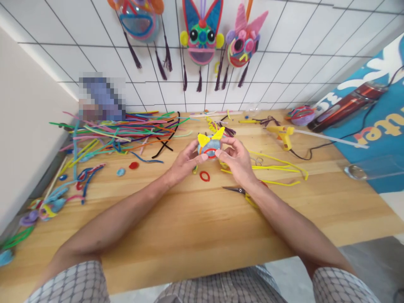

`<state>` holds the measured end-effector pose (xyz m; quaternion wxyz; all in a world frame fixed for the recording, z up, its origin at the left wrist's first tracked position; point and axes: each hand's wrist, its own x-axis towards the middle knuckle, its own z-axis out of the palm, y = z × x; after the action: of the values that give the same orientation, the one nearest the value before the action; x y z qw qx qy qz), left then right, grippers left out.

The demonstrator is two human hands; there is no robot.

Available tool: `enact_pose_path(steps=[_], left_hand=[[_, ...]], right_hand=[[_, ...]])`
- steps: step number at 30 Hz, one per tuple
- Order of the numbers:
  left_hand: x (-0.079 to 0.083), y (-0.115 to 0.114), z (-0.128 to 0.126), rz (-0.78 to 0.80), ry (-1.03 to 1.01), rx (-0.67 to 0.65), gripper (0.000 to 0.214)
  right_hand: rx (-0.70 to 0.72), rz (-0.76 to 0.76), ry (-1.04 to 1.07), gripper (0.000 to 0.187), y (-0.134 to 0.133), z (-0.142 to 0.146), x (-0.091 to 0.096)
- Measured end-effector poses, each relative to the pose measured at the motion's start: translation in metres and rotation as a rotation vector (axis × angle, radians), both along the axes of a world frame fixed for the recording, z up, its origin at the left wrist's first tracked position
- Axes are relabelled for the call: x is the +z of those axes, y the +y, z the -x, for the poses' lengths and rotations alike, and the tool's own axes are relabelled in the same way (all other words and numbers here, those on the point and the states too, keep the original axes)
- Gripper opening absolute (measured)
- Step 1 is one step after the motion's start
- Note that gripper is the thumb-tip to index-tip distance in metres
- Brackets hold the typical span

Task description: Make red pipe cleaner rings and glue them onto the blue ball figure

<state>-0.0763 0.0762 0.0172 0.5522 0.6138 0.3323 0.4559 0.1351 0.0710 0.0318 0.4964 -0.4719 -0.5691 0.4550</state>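
Note:
Between my two hands is a small round blue ornament (205, 150) with yellow pointed ears and a red ring on its front. My left hand (187, 162) grips its left side, thumb at the lower front. From the right, my right hand (236, 160) holds it with the thumb at the red ring. Just below, a red pipe-cleaner loop (205, 176) lies on the wooden table (189, 235). Scissors (235, 190) rest near my right forearm, their handles partly hidden by it. Yellow pipe cleaners (277, 168) lie right of my right hand.
Many coloured pipe cleaners (126, 130) are heaped at the back left. A yellow glue gun (284, 135) with its cord, a dark red thermos (347, 105) and a clear cup (372, 168) are at the right. Finished ornaments (202, 40) hang on the tiled wall.

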Motion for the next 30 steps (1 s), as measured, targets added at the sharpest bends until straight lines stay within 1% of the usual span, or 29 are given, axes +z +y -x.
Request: enact_pose_path(steps=[4, 8, 12, 18, 25, 30], left_hand=[[-0.004, 0.0, -0.001, 0.112, -0.095, -0.072, 0.081], [-0.006, -0.001, -0.002, 0.18, -0.181, -0.101, 0.078], [-0.006, -0.004, -0.004, 0.23, -0.249, -0.099, 0.074], [-0.009, -0.004, -0.004, 0.24, -0.304, -0.107, 0.067], [-0.011, -0.004, -0.003, 0.258, -0.291, -0.118, 0.063], [-0.018, -0.001, -0.003, 0.239, -0.257, -0.118, 0.066]], right_hand=[[-0.048, 0.021, 0.043, 0.046, 0.0, 0.002, -0.003], [-0.069, 0.039, 0.058, 0.047, 0.0, 0.005, -0.004], [-0.059, 0.079, 0.052, 0.046, -0.002, 0.006, 0.0], [-0.062, 0.096, 0.045, 0.047, -0.004, 0.007, 0.002], [-0.067, 0.108, 0.034, 0.046, -0.001, 0.007, -0.005], [-0.06, 0.115, 0.037, 0.05, 0.001, 0.007, -0.009]])
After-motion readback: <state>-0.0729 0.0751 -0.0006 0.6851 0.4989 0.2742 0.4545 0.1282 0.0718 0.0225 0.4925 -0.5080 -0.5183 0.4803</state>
